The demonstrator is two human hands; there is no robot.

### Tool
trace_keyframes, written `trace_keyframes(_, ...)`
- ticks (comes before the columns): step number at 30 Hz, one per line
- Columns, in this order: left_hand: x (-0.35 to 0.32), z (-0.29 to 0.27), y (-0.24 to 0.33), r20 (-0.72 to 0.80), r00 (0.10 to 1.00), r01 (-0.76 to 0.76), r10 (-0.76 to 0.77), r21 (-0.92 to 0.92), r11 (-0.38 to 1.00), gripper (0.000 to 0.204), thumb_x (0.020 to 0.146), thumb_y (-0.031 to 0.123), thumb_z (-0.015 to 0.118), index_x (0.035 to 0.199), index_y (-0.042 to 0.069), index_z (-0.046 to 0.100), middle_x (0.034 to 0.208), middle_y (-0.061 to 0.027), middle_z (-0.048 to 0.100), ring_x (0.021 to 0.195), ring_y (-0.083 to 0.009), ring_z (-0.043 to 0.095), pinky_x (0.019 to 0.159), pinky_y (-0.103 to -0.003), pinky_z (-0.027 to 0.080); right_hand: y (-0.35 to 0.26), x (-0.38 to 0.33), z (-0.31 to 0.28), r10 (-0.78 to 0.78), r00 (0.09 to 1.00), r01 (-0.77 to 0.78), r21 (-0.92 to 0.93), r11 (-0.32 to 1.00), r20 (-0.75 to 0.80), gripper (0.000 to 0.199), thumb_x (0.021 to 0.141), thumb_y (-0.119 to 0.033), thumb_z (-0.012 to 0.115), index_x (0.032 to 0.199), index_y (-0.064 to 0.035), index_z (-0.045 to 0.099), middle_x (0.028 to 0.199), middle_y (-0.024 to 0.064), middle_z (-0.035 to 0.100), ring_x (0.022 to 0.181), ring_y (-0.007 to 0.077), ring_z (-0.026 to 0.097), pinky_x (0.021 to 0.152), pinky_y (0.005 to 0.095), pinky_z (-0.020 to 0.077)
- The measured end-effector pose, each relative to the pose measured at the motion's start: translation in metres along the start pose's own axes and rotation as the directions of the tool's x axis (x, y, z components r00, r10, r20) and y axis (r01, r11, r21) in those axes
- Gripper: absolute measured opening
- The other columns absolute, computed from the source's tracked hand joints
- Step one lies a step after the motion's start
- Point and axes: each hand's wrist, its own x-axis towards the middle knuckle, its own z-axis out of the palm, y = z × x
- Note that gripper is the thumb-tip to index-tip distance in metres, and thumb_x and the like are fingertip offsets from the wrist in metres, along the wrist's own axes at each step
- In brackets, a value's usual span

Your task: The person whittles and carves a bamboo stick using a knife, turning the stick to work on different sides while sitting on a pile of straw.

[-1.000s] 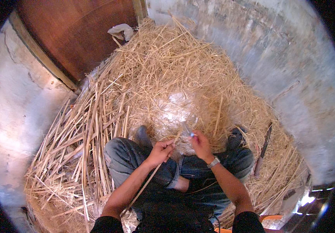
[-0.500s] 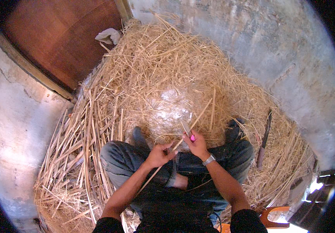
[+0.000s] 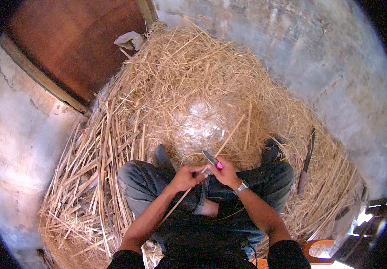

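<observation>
- While the person sits cross-legged on the floor, a long thin reed [image 3: 211, 154] runs slantwise over their lap, its upper end rising toward the straw heap and its lower end passing down past the left knee.
- Left hand [image 3: 185, 177] is closed around the reed at mid-length, just above the lap.
- Right hand [image 3: 224, 172], with a watch [image 3: 241, 187] on the wrist, is closed on a small knife [image 3: 212, 159] with a pink handle; the grey blade points up and left, touching the reed just beside the left hand.
- Both hands nearly touch.
- Jeans [image 3: 144, 184] cover the folded legs beneath.
- Straw [image 3: 193, 89] lies piled all around, with flat split strips to the person's left.
- A long dark blade [image 3: 305, 162] lies on the straw to the right.
- A brown door [image 3: 81, 40] stands at upper left, a white rag [image 3: 129, 40] at its foot.
</observation>
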Motion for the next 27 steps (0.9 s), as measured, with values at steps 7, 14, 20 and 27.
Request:
trace_keyframes(7,0.001,0.000,-0.005,-0.019,0.987,-0.154,0.160,0.166,0.974,0.045,0.087,0.019,0.076,0.130,0.014,0.065,0.075,-0.0014,0.067,0.062,-0.0085,0.056,0.061,-0.026,0.050,0.000,0.001,0.003,-0.019,1.000,0.018,0.055,0.998,0.024,0.027,0.090,-0.022,0.073,0.109,-0.0040,0.065,0.070,0.0018,0.060,0.060,0.0097,0.052,0.055,0.0289,0.0444)
trace_keyframes(14,0.006,0.003,-0.020,0.112,0.993,0.015,0.022,-0.314,0.949,0.040,0.099,0.018,0.062,0.138,0.014,0.058,0.081,-0.0016,0.067,0.062,-0.0086,0.057,0.055,-0.025,0.053,0.022,-0.004,0.009,0.044,0.999,-0.043,-0.054,0.998,0.017,0.021,0.097,-0.024,0.063,0.101,-0.0042,0.064,0.067,0.0085,0.059,0.057,0.0185,0.055,0.054,0.0331,0.0441)
trace_keyframes(20,-0.006,-0.006,0.005,0.041,0.998,0.057,-0.049,-0.223,0.973,0.036,0.098,0.017,0.063,0.134,0.011,0.062,0.073,-0.0001,0.064,0.054,-0.0054,0.050,0.046,-0.023,0.042,0.036,0.018,-0.016,0.130,0.951,-0.254,-0.469,0.846,-0.281,0.037,0.103,-0.037,0.046,0.099,-0.0050,0.064,0.072,0.0217,0.062,0.062,0.0432,0.060,0.057,0.0499,0.0474)
trace_keyframes(27,-0.001,0.000,-0.014,-0.005,0.997,-0.069,0.080,-0.560,0.826,0.032,0.096,0.007,0.061,0.128,0.008,0.066,0.060,0.0018,0.048,0.045,-0.0053,0.039,0.041,-0.024,0.029,0.011,0.053,-0.051,0.007,0.877,-0.285,-0.510,0.811,-0.480,0.032,0.101,-0.033,0.050,0.094,-0.0076,0.067,0.074,0.0234,0.065,0.066,0.0444,0.064,0.059,0.0529,0.0488)
